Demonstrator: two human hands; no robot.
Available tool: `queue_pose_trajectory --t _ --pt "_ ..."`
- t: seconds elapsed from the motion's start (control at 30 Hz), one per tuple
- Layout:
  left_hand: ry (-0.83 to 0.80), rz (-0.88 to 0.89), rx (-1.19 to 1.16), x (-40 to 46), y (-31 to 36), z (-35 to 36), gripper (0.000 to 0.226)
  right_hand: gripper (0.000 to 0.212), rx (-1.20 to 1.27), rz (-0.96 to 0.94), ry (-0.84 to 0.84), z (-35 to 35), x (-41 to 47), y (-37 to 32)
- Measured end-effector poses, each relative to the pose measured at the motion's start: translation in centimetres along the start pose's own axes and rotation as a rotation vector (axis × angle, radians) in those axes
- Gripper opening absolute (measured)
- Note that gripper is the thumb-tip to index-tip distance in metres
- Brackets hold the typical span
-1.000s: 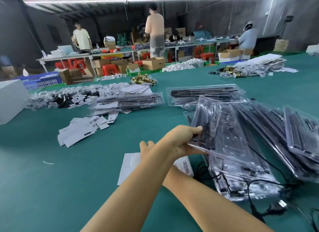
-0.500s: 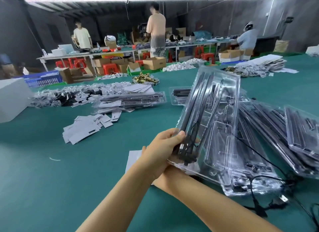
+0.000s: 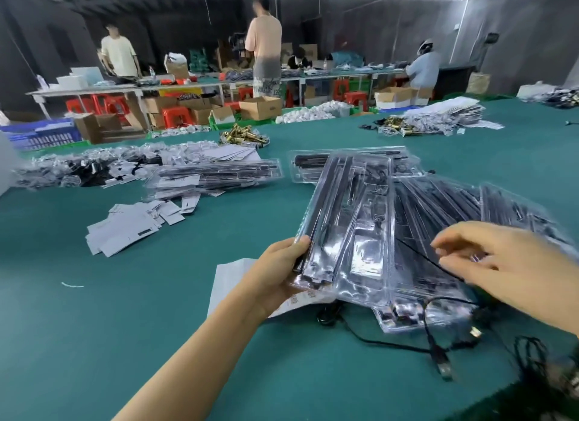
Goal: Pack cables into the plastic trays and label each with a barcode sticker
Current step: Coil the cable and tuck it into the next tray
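My left hand (image 3: 275, 273) grips the near left corner of a clear plastic tray (image 3: 354, 226), thumb on top; the tray holds long black parts and tilts up away from me. My right hand (image 3: 488, 257) hovers to its right with fingers loosely spread, holding nothing, above a pile of more clear trays (image 3: 454, 207). A thin black cable (image 3: 419, 257) runs beneath that hand. A white sheet of barcode stickers (image 3: 225, 282) lies on the green table under my left hand. Loose black cables with a USB plug (image 3: 438, 358) trail at the near right.
A stack of filled trays (image 3: 216, 176) and one single tray (image 3: 313, 166) lie further back. White paper cards (image 3: 125, 229), bagged small parts (image 3: 84, 169) and gold pieces (image 3: 244, 136) are at the left and middle. People work at tables beyond.
My left hand lifted the tray off the pile, tipped it up, then lowered it flatter. My right hand came out from under my left arm and moved right over the tray pile.
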State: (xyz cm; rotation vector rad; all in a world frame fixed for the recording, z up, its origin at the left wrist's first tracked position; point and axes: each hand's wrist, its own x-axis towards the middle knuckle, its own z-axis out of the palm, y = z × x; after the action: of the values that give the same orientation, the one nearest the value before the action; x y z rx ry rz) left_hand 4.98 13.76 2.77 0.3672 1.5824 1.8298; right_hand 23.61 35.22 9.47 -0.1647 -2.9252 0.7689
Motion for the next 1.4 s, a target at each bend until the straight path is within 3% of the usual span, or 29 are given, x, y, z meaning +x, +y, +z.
queue_pose_trajectory --t 0.03,0.1,0.2,0.33,0.43,0.53,0.6,0.7,0.83,1.0,1.1,1.2,1.4 --pt "-0.001 0.003 -0.011 -0.1 -0.2 0.0 0.026 0.017 -0.243 0.097 0.088 -0.3 0.5 1.8" --pt "0.0 0.007 -0.043 -0.1 -0.5 0.1 0.027 0.005 -0.517 0.246 -0.007 0.1 1.1 3.4" --pt "0.002 0.014 -0.029 0.0 -0.9 0.1 0.026 0.013 -0.537 0.258 -0.097 1.5 1.9 3.8" --pt "0.005 0.01 -0.05 0.4 -1.3 -0.3 0.025 0.012 -0.537 0.317 -0.043 1.1 3.1 3.8" --pt "0.0 0.013 -0.153 0.8 -1.9 -0.7 0.032 0.011 -0.342 0.293 -0.122 0.4 4.0 3.6" --pt "0.011 0.012 -0.234 1.2 -2.0 -1.4 0.036 0.015 0.214 0.228 0.028 -0.9 4.4 1.6" --pt "0.015 0.02 -0.306 1.2 -2.1 -1.9 0.028 0.017 0.4 0.18 0.045 -1.4 5.2 -0.5" --pt "0.034 0.002 -0.436 1.3 -2.1 -2.9 0.026 0.02 0.451 0.101 0.01 -1.9 7.1 -3.6" --pt "0.038 0.045 -0.524 1.2 -1.3 -4.7 0.023 0.021 0.427 -0.02 0.107 -2.2 9.9 -6.8" --pt "0.115 0.25 -0.386 0.2 0.5 -8.1 0.022 0.021 0.426 -0.133 0.285 -0.2 14.0 -9.8" --pt "0.258 0.316 -0.367 -0.3 0.9 -11.1 0.021 0.022 0.511 -0.079 0.328 3.0 16.9 -10.8" --pt "0.346 0.372 -0.366 -0.9 1.5 -13.5 0.024 0.027 0.625 0.033 0.258 7.2 19.4 -11.1" --pt "0.417 0.426 -0.332 -1.8 1.6 -16.2 0.02 0.031 0.507 0.126 0.176 14.9 21.7 -11.1"
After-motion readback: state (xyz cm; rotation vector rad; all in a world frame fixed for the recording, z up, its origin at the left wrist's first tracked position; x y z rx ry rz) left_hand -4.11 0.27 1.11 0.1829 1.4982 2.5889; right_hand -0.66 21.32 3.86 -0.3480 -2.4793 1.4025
